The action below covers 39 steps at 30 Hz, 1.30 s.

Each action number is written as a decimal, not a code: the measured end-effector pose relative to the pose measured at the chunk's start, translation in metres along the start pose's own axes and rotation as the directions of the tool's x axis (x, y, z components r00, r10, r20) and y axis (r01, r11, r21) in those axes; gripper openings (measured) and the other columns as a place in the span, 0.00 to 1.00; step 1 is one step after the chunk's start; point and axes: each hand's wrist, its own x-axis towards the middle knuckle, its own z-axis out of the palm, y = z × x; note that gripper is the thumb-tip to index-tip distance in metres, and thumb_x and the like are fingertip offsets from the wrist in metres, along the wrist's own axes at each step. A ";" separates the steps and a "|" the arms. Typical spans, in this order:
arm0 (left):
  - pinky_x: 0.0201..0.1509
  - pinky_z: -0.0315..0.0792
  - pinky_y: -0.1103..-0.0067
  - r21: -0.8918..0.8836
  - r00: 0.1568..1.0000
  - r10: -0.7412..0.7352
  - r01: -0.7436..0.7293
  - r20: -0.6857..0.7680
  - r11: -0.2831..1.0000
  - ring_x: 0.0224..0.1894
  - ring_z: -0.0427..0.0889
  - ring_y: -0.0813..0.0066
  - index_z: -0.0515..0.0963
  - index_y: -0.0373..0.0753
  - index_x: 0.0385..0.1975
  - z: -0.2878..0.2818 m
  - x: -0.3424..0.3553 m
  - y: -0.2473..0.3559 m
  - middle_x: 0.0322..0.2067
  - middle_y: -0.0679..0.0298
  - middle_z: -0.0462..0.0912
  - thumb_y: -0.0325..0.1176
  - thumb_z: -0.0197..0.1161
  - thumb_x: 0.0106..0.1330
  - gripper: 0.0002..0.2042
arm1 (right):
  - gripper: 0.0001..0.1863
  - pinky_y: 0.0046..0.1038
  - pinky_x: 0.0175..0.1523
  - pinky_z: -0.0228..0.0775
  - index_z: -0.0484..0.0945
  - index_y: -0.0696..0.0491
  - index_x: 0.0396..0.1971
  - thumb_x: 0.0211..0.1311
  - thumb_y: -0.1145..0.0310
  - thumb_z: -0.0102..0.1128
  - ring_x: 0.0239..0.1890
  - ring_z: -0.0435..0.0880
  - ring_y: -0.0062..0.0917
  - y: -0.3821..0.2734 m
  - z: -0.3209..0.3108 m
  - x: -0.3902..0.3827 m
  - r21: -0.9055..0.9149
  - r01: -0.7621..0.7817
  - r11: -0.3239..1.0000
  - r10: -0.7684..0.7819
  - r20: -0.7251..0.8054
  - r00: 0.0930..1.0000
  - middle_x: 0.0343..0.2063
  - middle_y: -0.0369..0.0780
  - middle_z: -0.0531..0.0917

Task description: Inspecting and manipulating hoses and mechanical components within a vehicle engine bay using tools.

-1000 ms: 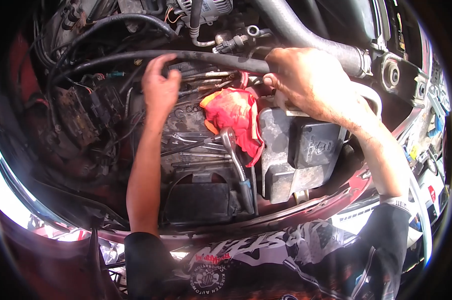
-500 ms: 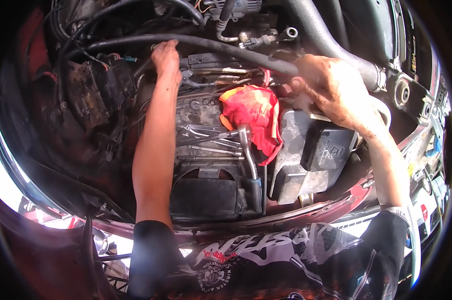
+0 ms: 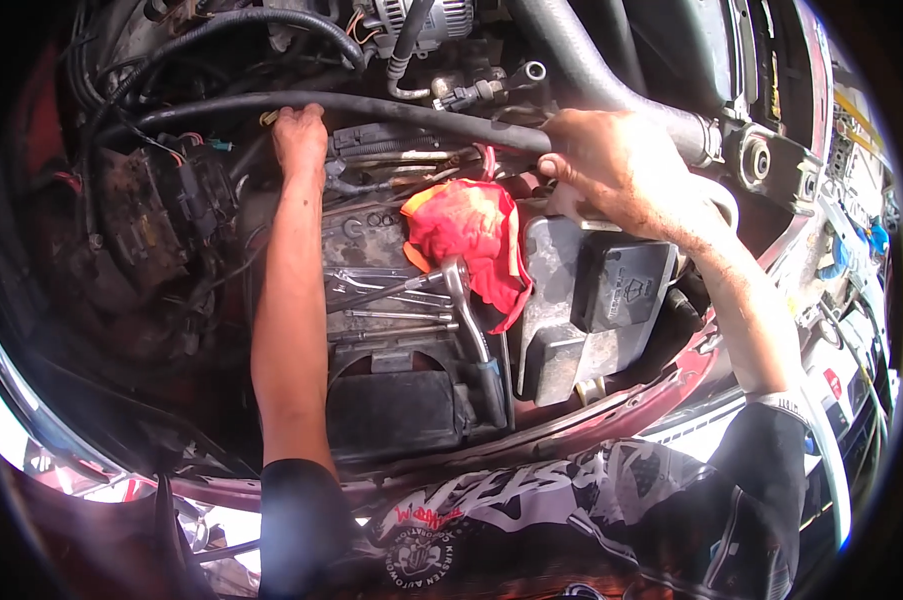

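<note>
A long black rubber hose (image 3: 411, 108) runs across the engine bay. My right hand (image 3: 621, 165) is closed around its right end, and the hose's tip is hidden in the grip. My left hand (image 3: 299, 142) is at the underside of the hose farther left, its fingers curled. A small yellowish piece (image 3: 268, 118) shows beside those fingertips; what they hold is hidden. Between my forearms, a crumpled red rag (image 3: 463, 228) with orange edges lies near a ratchet (image 3: 468, 315) with a blue-grey handle. Several wrenches (image 3: 391, 290) rest on the dark cover left of it.
A black reservoir box (image 3: 621, 285) stands below my right hand. A thick grey hose (image 3: 611, 75) slopes down at the upper right. Wiring and a connector block (image 3: 196, 195) crowd the left side. The car's red front edge (image 3: 611, 405) curves close to my body.
The whole view has shifted, so the engine bay and both hands appear farther left and mostly slightly lower. Both hands keep nearly the same places along the hose.
</note>
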 end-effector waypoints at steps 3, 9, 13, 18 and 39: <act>0.64 0.64 0.66 0.306 1.000 -0.029 0.029 -0.007 0.952 0.58 0.73 0.46 0.76 0.29 0.50 -0.001 0.000 0.002 0.52 0.43 0.78 0.43 0.63 0.58 0.26 | 0.21 0.42 0.51 0.74 0.79 0.56 0.48 0.65 0.54 0.60 0.44 0.83 0.44 0.000 0.001 0.001 0.008 0.009 1.000 -0.009 -0.009 1.000 0.37 0.48 0.84; 0.71 0.57 0.62 0.419 0.995 -0.091 0.069 0.033 0.905 0.66 0.59 0.38 0.70 0.28 0.60 -0.002 -0.004 0.012 0.63 0.41 0.67 0.48 0.63 0.57 0.35 | 0.20 0.42 0.51 0.74 0.79 0.56 0.47 0.64 0.55 0.61 0.43 0.83 0.44 0.001 0.003 -0.001 0.013 0.049 0.999 -0.048 -0.081 0.996 0.37 0.48 0.84; 0.70 0.57 0.61 0.418 0.995 -0.084 0.056 0.049 0.907 0.65 0.62 0.38 0.70 0.26 0.59 -0.005 -0.004 0.014 0.60 0.40 0.71 0.50 0.62 0.57 0.36 | 0.21 0.42 0.50 0.74 0.79 0.56 0.48 0.64 0.55 0.61 0.43 0.83 0.44 0.004 0.003 0.000 0.028 0.051 0.998 -0.049 -0.068 0.997 0.37 0.48 0.84; 0.69 0.57 0.60 0.517 0.972 -0.107 -0.017 0.210 0.856 0.60 0.69 0.37 0.81 0.30 0.47 -0.011 -0.004 0.015 0.54 0.39 0.76 0.52 0.57 0.60 0.28 | 0.21 0.41 0.49 0.75 0.79 0.55 0.48 0.64 0.54 0.61 0.42 0.84 0.44 0.013 0.006 0.002 -0.051 0.122 0.991 -0.125 -0.059 0.990 0.35 0.48 0.84; 0.60 0.71 0.69 0.136 0.641 0.682 -0.756 0.351 0.640 0.53 0.80 0.59 0.81 0.35 0.42 -0.014 -0.115 0.098 0.44 0.56 0.83 0.23 0.61 0.56 0.13 | 0.22 0.41 0.49 0.74 0.80 0.59 0.44 0.65 0.54 0.59 0.43 0.83 0.45 0.022 -0.003 0.004 0.181 0.249 0.951 -0.252 -0.009 0.968 0.35 0.49 0.84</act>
